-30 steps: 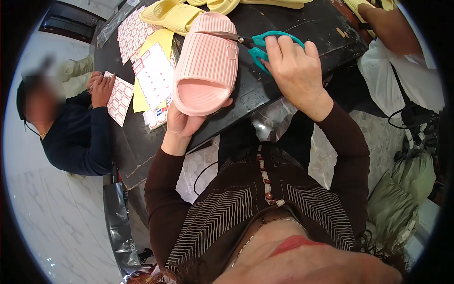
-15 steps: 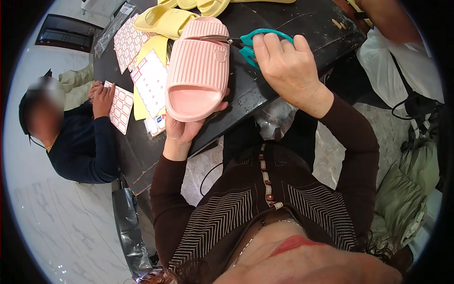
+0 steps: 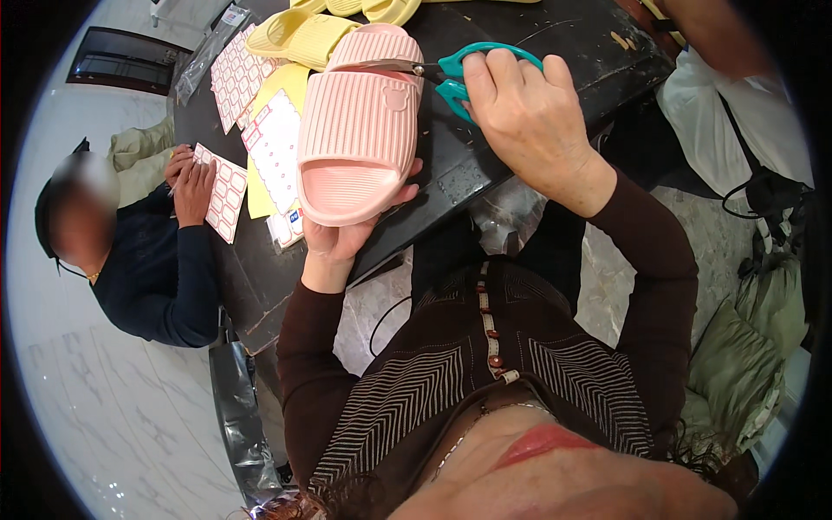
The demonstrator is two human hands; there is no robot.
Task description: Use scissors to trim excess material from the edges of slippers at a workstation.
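Note:
A pink ribbed slide sandal [image 3: 357, 126] is held up over the table's near edge, its sole end toward me. My left hand [image 3: 342, 234] grips it from below, the fingers wrapped round its right side. In my right hand [image 3: 524, 113] is a pair of scissors [image 3: 452, 82] with teal handles, the fingers curled through the loops. The blades point left and lie across the far edge of the sandal's strap, at the opening there. Whether the blades touch the strap I cannot tell.
Yellow slide sandals [image 3: 316, 39] lie at the table's far side. Sheets of red-bordered labels [image 3: 238, 74] and a yellow sheet [image 3: 260, 186] are spread left of the sandal. At the left a co-worker [image 3: 156, 269] handles a label sheet [image 3: 224, 195]. Another person's arm [image 3: 724, 35] shows at upper right.
The pink sandal has tilted slightly, its near end shifting a little left. The scissors have moved slightly with their handles spread a bit wider. Both hands keep their grip.

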